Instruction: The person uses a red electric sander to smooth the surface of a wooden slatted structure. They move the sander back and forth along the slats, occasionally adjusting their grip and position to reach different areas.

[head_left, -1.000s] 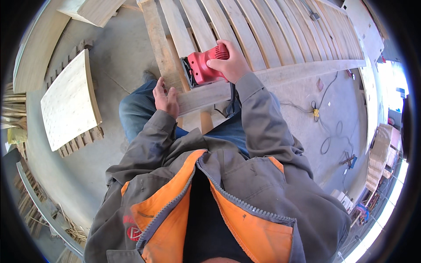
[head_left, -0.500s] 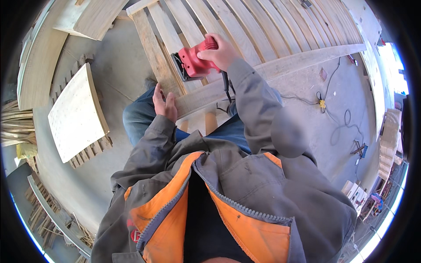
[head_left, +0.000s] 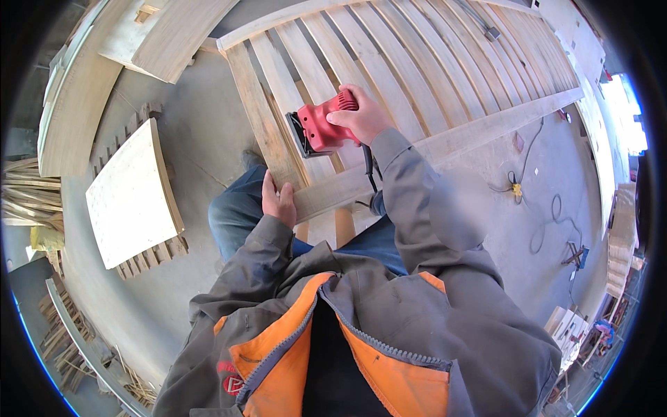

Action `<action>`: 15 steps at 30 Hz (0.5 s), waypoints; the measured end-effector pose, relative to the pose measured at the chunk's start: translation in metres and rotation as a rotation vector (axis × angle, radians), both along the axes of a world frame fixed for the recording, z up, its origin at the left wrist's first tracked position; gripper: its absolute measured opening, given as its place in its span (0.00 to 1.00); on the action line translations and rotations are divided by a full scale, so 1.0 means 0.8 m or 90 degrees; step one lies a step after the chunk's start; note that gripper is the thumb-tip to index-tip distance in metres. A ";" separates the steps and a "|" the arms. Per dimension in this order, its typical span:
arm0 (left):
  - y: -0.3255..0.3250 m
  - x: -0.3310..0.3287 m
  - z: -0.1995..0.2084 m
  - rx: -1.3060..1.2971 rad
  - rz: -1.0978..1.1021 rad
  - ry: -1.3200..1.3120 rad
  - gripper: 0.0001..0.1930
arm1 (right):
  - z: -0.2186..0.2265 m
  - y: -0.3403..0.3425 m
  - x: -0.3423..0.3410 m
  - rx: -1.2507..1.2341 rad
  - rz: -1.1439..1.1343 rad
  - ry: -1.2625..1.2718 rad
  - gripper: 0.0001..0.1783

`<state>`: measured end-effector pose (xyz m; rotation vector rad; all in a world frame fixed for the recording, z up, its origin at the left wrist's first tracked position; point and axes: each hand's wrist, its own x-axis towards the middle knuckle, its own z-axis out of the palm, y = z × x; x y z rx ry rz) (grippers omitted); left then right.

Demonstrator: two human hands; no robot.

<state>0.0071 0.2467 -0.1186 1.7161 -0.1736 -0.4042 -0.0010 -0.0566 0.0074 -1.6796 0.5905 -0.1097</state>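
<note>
My right hand [head_left: 361,117] is wrapped around a red electric sander [head_left: 322,126], whose black sanding plate faces left. The sander is over the near-left slats of a large slatted wooden frame [head_left: 379,76]; whether its plate touches the wood cannot be made out. A black cord runs from the tool down toward my right knee. My left hand [head_left: 279,200] grips the near-left corner of the frame, fingers and thumb bent against the wood beside the front rail [head_left: 445,149].
To the left, a pale board [head_left: 132,198] lies on a slatted pallet. Large wooden panels [head_left: 163,38] stand at the far left. On the floor to the right are cables with a yellow connector [head_left: 516,189] and a small blue-black stand [head_left: 575,256]. A dark block [head_left: 492,33] rests on the far slats.
The whole view has shifted, so everything appears lower and slightly right. The sander stays over nearly the same slats, and my left hand keeps to the corner.
</note>
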 end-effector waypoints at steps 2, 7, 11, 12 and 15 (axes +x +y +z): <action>-0.003 -0.001 0.011 0.000 -0.009 0.028 0.35 | 0.004 -0.004 0.016 -0.009 0.007 0.008 0.46; 0.000 -0.003 0.008 0.001 -0.007 0.023 0.35 | -0.002 -0.019 0.060 0.002 0.012 -0.007 0.46; -0.010 -0.005 0.049 0.048 -0.015 0.039 0.35 | 0.008 -0.029 0.100 0.032 0.022 0.018 0.46; -0.008 -0.006 0.050 0.063 -0.017 0.044 0.35 | 0.009 -0.032 0.111 0.037 0.022 0.014 0.46; 0.000 -0.010 0.028 0.049 0.001 0.034 0.36 | 0.009 -0.041 0.147 0.045 0.025 0.003 0.45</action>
